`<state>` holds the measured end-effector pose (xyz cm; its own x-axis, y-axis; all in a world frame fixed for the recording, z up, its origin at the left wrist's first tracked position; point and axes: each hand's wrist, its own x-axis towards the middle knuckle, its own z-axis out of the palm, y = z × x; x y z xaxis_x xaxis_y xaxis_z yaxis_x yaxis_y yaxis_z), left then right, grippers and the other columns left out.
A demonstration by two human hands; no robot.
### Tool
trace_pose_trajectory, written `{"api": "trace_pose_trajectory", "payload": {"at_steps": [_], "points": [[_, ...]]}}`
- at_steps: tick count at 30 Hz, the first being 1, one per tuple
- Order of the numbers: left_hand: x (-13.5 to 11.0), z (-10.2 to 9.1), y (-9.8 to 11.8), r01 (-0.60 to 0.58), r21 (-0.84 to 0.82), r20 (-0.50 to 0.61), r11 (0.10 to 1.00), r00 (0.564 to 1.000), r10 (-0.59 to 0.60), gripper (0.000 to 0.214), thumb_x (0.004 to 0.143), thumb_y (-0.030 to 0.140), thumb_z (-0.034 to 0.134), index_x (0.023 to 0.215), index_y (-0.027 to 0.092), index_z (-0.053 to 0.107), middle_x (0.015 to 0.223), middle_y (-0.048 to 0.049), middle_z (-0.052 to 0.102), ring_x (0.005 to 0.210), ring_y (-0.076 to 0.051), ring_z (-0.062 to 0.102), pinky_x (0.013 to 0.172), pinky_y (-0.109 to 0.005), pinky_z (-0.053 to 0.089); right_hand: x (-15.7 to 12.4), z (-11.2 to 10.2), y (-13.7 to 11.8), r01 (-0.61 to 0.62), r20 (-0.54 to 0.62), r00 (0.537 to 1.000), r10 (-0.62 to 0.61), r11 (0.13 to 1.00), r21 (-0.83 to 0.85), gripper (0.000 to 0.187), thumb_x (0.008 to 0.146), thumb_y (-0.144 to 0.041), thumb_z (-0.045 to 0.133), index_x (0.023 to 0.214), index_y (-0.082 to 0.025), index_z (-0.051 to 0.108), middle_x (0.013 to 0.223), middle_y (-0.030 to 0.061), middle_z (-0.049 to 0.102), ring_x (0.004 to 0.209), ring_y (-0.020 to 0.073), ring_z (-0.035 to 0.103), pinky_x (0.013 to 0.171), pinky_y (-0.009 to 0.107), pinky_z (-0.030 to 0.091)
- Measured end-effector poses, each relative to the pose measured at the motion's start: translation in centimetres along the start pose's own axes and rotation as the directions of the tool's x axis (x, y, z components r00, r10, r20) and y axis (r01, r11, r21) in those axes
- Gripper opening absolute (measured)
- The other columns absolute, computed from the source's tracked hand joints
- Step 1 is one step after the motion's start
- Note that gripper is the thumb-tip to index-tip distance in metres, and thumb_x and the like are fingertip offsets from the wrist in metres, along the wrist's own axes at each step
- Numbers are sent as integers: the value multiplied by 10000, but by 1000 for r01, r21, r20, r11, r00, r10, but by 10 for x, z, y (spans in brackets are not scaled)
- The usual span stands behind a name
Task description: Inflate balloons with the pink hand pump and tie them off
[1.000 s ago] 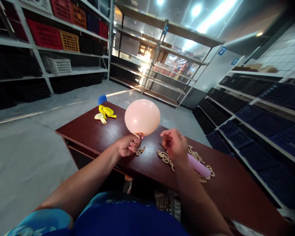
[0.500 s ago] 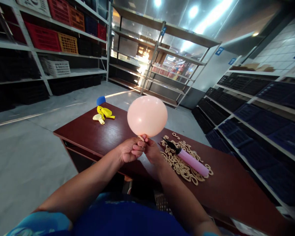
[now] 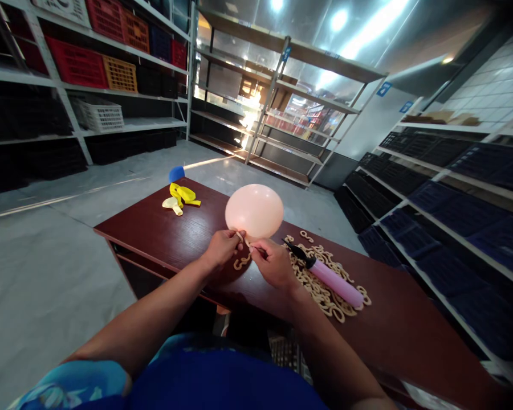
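Observation:
An inflated peach balloon [image 3: 254, 210] hovers just above the dark red table [image 3: 175, 239]. My left hand [image 3: 223, 248] pinches the balloon at the base of its neck. My right hand [image 3: 275, 263] is closed on the end of the neck and stretches it out to the right. A small beige curled piece [image 3: 241, 263] lies on the table right under both hands. A pink hand pump [image 3: 331, 281] with a black nozzle rests on a heap of beige curled pieces [image 3: 320, 290] just right of my right hand.
Flat yellow and cream balloons [image 3: 180, 197] lie at the table's far left corner, with a blue one [image 3: 176, 173] at the edge behind them. Metal shelving with red, orange, white and dark crates lines both sides. Grey concrete floor surrounds the table.
My right hand left the table and came to the balloon's neck. Both hands then lowered the balloon towards the table, and the neck is now pulled out between them.

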<state>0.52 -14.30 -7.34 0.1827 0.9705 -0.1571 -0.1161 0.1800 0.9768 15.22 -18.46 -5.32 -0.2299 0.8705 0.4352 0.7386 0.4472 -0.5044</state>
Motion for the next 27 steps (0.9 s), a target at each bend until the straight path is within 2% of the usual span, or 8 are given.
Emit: {"api": "trace_pose_trajectory", "payload": {"at_steps": [4, 7, 11, 13, 16, 20, 24, 27], "points": [[1, 3, 0, -120, 144, -17, 982, 992, 123, 296, 762, 361, 510, 561, 146, 544, 450, 14, 491, 390, -72, 391, 407, -194, 281, 9, -8, -6, 137, 106, 986, -126, 985, -108, 186, 831, -220, 421, 850, -219, 606, 840, 40, 589, 756, 150, 541, 706, 258, 406], [2, 5, -3, -218, 237, -49, 947, 971, 236, 231, 761, 292, 480, 609, 149, 579, 500, 4, 530, 459, -98, 451, 446, -197, 311, 14, -7, -6, 172, 94, 982, -165, 983, -68, 208, 851, -216, 398, 872, -215, 606, 882, 48, 547, 809, 144, 539, 753, 252, 419], [1, 6, -8, -221, 302, -48, 927, 968, 246, 222, 761, 254, 453, 612, 151, 584, 517, -10, 551, 498, -117, 489, 475, -203, 337, 17, -1, -5, 174, 50, 984, -172, 984, -29, 233, 848, -205, 404, 915, -232, 626, 929, 55, 536, 831, 149, 542, 769, 267, 428], [0, 5, -10, -217, 317, -43, 923, 969, 243, 225, 763, 255, 445, 618, 154, 583, 536, -18, 566, 506, -122, 500, 469, -203, 332, 17, 2, -4, 141, 28, 990, -141, 990, 20, 218, 845, -217, 419, 914, -239, 625, 918, 49, 565, 834, 155, 549, 778, 278, 428], [0, 5, -12, -222, 348, -63, 911, 964, 260, 220, 763, 260, 439, 637, 154, 584, 566, -27, 584, 514, -123, 510, 468, -204, 332, 18, 7, -2, -3, -3, 1000, 3, 985, 173, 126, 810, -283, 499, 867, -229, 598, 837, 28, 608, 773, 158, 571, 729, 281, 446], [-1, 6, -12, -210, 386, -94, 898, 960, 264, 195, 751, 232, 429, 651, 153, 577, 565, -26, 587, 506, -117, 518, 470, -201, 337, 19, 11, 0, -202, 109, 979, 175, 920, 336, 127, 777, -348, 528, 786, -224, 554, 652, -19, 592, 577, 129, 555, 550, 242, 437], [-3, 8, -11, -183, 359, -115, 915, 965, 238, 182, 738, 221, 432, 625, 152, 557, 535, -14, 570, 467, -106, 503, 439, -196, 325, 17, 13, 0, -268, 185, 958, 219, 914, 303, 131, 803, -335, 463, 784, -215, 513, 541, -51, 542, 461, 100, 493, 482, 216, 390], [-4, 10, -15, -170, 234, -89, 957, 977, 195, 163, 732, 235, 458, 615, 156, 538, 499, 5, 542, 421, -96, 476, 413, -195, 321, 15, 14, 0, -229, 146, 969, 200, 948, 222, 141, 817, -327, 423, 779, -210, 491, 545, -41, 536, 491, 109, 492, 509, 224, 384]]}}
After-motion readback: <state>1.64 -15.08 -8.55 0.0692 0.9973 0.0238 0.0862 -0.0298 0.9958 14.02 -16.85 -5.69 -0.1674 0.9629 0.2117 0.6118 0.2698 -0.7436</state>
